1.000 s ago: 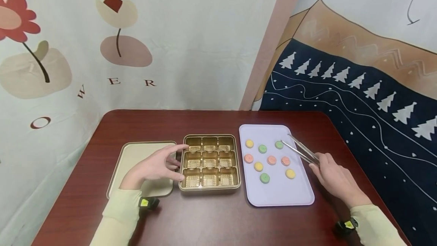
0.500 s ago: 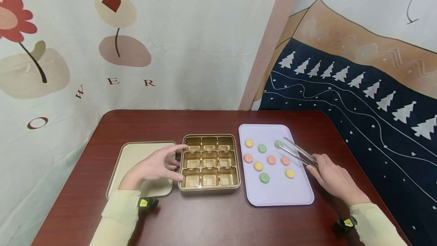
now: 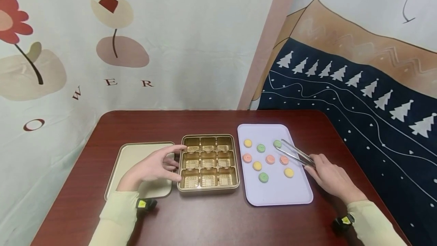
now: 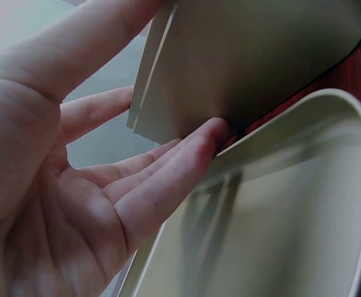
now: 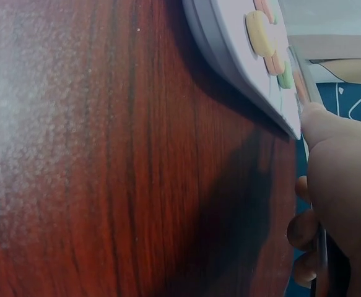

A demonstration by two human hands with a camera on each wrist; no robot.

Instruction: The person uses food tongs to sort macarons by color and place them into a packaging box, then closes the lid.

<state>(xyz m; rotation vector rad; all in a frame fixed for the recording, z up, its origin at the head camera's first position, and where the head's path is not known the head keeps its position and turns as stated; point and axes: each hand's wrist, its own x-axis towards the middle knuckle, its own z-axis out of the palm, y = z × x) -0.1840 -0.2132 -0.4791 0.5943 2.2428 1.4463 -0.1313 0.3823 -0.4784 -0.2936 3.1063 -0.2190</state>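
Note:
My left hand [image 3: 150, 168] rests against the left side of a gold box [image 3: 209, 190] with a compartmented insert. Its index finger and thumb reach the rim, and in the left wrist view the other fingers [image 4: 161, 185] extend along the box's outer wall. My right hand [image 3: 336, 181] holds metal tongs [image 3: 290, 155] over a lilac tray [image 3: 280, 194]. The parted tips straddle a green macaron [image 3: 277, 144] near the tray's far right. The right wrist view shows the thumb [image 5: 314, 117] on the tongs and curled fingers [image 5: 303, 229] below.
Several other small macarons, yellow [image 3: 257, 166], pink [image 3: 270, 159] and green [image 3: 263, 177], lie spread on the lilac tray. A cream tray-like lid [image 3: 119, 162] lies under the left forearm. Patterned curtains [image 3: 191, 41] hang behind the dark red wooden table [image 3: 205, 223].
The tong tips have shifted back and left from beyond the green macaron to either side of it. My left hand stays at the box; the whole view has shifted slightly.

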